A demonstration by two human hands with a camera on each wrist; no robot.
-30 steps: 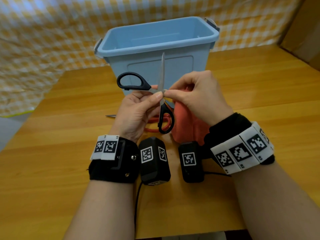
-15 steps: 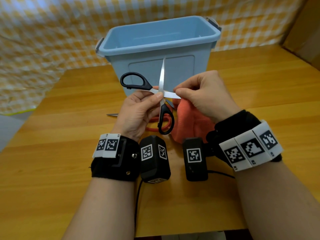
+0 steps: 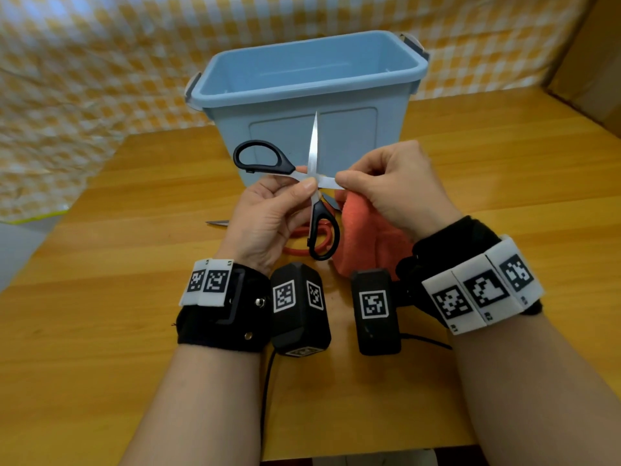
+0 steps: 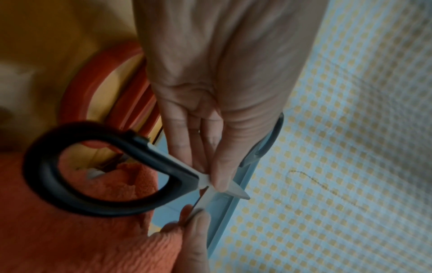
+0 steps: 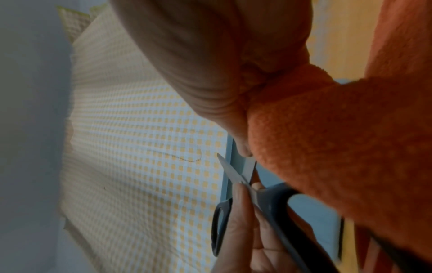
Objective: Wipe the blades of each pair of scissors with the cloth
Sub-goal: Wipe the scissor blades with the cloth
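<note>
Wooden bench [image 3: 117, 331], blue bin [image 3: 312, 95] behind. In front of bin: left hand [image 3: 265, 220] pinches black scissors [image 3: 285, 169] at pivot; right hand [image 3: 396, 186], grip clamped on one blade, holds orange cloth [image 3: 366, 237].

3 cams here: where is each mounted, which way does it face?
Head: looks down over both forearms at the left hand, right hand, black scissors, blue bin.
Left wrist: along the palm to the scissors, right fingertips.
Right wrist: along the hand past the orange cloth.
All share the scissors.
</note>
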